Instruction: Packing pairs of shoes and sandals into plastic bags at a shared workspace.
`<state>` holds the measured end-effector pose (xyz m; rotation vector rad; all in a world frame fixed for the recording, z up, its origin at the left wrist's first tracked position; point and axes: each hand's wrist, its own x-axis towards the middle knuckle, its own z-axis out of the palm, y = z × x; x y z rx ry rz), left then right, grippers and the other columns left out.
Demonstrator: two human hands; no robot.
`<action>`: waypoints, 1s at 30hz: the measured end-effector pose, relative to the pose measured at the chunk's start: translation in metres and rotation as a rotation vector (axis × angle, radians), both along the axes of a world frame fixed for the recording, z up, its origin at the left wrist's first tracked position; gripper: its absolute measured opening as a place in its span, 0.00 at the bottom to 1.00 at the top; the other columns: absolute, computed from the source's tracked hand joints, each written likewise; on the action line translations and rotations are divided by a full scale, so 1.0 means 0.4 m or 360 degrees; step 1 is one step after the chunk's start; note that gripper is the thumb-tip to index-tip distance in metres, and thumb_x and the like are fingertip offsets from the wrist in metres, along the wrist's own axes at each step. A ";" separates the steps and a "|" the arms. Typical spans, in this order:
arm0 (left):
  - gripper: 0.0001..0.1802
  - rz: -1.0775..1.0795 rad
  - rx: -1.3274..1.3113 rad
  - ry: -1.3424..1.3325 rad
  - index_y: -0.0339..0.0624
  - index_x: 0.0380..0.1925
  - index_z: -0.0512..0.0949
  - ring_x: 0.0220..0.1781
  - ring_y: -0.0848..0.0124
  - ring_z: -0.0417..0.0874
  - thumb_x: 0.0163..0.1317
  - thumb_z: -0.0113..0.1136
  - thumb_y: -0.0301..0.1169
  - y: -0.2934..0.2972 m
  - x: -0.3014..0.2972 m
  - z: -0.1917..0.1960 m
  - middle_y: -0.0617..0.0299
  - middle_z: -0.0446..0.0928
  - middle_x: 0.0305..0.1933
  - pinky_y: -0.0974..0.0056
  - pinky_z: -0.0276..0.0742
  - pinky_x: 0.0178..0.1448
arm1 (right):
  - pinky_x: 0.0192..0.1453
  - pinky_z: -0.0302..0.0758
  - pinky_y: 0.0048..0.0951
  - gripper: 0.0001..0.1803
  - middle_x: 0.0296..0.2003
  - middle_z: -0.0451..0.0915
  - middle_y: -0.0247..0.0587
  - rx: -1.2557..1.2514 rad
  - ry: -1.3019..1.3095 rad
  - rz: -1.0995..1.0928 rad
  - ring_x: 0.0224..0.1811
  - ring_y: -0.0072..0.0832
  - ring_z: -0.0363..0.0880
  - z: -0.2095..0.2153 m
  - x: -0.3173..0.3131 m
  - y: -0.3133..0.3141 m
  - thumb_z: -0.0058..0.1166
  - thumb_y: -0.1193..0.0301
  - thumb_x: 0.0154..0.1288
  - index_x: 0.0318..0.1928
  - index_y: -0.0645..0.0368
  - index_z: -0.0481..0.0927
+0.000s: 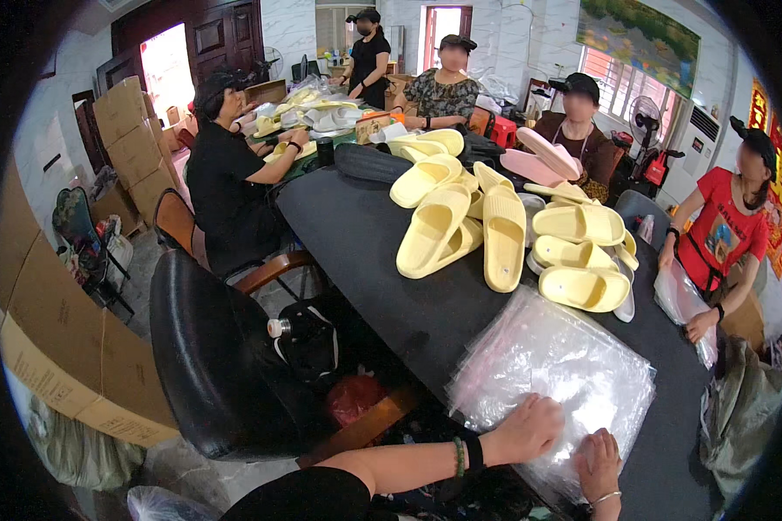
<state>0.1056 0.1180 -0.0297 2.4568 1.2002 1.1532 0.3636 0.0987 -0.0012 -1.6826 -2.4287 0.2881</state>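
A stack of clear plastic bags [547, 352] lies on the black table at its near edge. My left hand [530, 427] rests on the lower part of the stack, its fingers curled in on the film of a bag. Just to its right, my right hand [598, 469] lies over the stack's near edge, with bent fingers slightly apart on the plastic. Beyond the bags is a pile of pale yellow slippers [505, 234], some sole-down and some leaning on others. Pink slippers [547, 156] sit behind them.
A black chair [213, 356] stands left of the table [365, 260], with a black bag [308, 339] beside it. Cardboard boxes [69, 339] line the left. One co-worker in red [721, 217] handles plastic bags at the right; several others are around the table's far part.
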 end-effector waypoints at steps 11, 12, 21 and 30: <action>0.15 -0.0038 -0.0064 0.0035 0.38 0.44 0.77 0.59 0.55 0.70 0.60 0.57 0.36 -0.004 0.010 0.002 0.51 0.73 0.52 0.47 0.62 0.66 | 0.74 0.49 0.58 0.43 0.76 0.48 0.49 -0.0031 -0.0445 -0.0427 0.78 0.54 0.41 0.021 -0.035 -0.140 0.55 0.54 0.67 0.76 0.48 0.51; 0.16 -0.0086 -0.0096 0.0053 0.38 0.44 0.77 0.59 0.55 0.70 0.61 0.56 0.36 0.003 0.022 0.002 0.51 0.73 0.52 0.47 0.62 0.66 | 0.75 0.48 0.58 0.46 0.76 0.47 0.51 -0.0249 -0.0512 -0.0516 0.78 0.55 0.41 -0.007 -0.029 -0.150 0.57 0.53 0.65 0.76 0.51 0.50; 0.18 0.0035 -0.0024 0.0302 0.42 0.48 0.79 0.62 0.53 0.71 0.64 0.56 0.41 -0.023 0.003 0.061 0.50 0.75 0.56 0.37 0.56 0.70 | 0.76 0.41 0.60 0.38 0.76 0.48 0.49 -0.0065 -0.0176 -0.0502 0.79 0.55 0.40 0.000 -0.077 -0.131 0.48 0.46 0.68 0.73 0.48 0.60; 0.20 -0.0118 0.0135 0.0460 0.46 0.49 0.78 0.60 0.51 0.73 0.60 0.59 0.43 -0.051 0.122 -0.015 0.51 0.75 0.55 0.36 0.56 0.69 | 0.75 0.48 0.55 0.34 0.75 0.48 0.55 0.0388 0.0323 -0.0370 0.77 0.57 0.44 -0.023 0.005 -0.188 0.55 0.55 0.68 0.70 0.52 0.64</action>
